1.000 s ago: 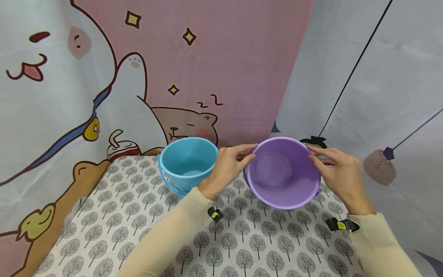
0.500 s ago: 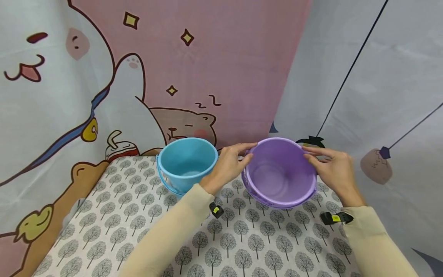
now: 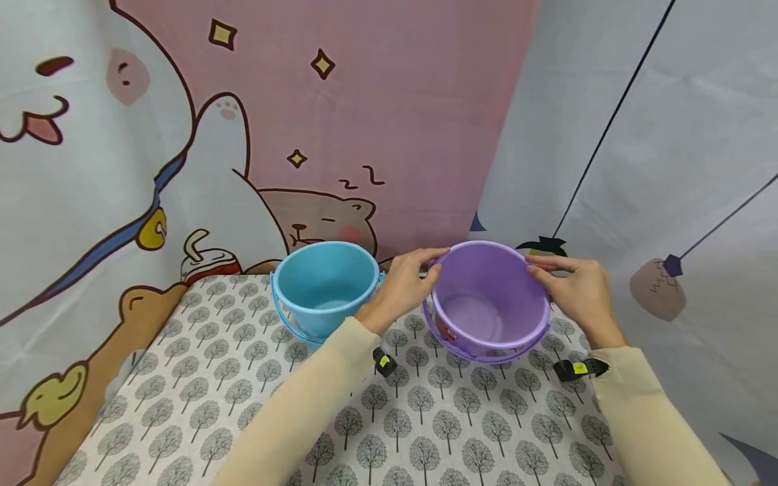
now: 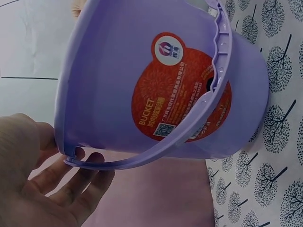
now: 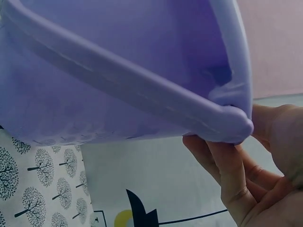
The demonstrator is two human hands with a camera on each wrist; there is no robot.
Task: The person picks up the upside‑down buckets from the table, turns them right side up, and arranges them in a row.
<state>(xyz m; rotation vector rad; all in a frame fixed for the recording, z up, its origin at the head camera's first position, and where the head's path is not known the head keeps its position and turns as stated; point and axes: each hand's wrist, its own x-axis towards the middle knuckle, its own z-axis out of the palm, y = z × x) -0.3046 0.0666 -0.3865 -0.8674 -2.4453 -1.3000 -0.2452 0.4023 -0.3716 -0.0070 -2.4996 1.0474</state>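
Both hands hold a purple bucket (image 3: pixel 492 297), its opening leaning toward me. My left hand (image 3: pixel 406 283) pinches the rim on the left, thumb on one side and fingers on the other. On the right, my right hand (image 3: pixel 576 291) grips the rim the same way, beside the hinge of the handle (image 5: pixel 137 87). The handle hangs down across the bucket's near side. A red round label (image 4: pixel 158 101) reading "BUCKET" shows on the wall in the left wrist view. In that view the base is right at the tablecloth.
A light blue bucket (image 3: pixel 328 314) stands upright just left of my left hand, its handle hanging at the front. A tree-print tablecloth (image 3: pixel 365 432) covers the table. A cartoon curtain (image 3: pixel 395 101) hangs close behind the table's back edge.
The purple bucket has tipped from facing me toward upright, its base coming down to the cloth. Both hands stay on the rim; the right one has shifted slightly left. The view has turned a little right.
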